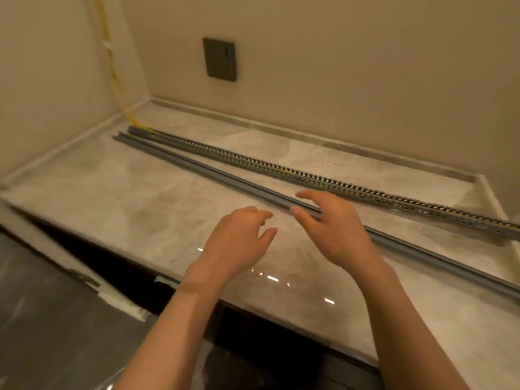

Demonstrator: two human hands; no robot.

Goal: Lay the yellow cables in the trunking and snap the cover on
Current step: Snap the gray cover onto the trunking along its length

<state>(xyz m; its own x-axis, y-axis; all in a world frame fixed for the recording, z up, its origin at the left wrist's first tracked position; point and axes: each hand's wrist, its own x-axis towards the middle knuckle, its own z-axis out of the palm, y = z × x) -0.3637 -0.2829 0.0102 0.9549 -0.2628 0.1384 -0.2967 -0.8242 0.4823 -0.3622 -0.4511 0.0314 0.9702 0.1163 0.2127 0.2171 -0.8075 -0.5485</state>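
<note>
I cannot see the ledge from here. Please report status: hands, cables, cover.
Both hands open: left hand above the ledge, right hand over the cover, not gripping. Yellow cables lie in the trunking. Cover off, beside it; nothing between them.

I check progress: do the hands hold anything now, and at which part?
Nothing is held. The left hand hangs open above the counter; the right hand is open over the grey cover, not closed on it.

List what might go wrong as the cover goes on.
The cover is long and thin; lifted where the right hand and left hand reach, its ends may sag or skew off the trunking. The yellow cables leave the trunking at the corner and could get pinched there under the cover's end.
</note>
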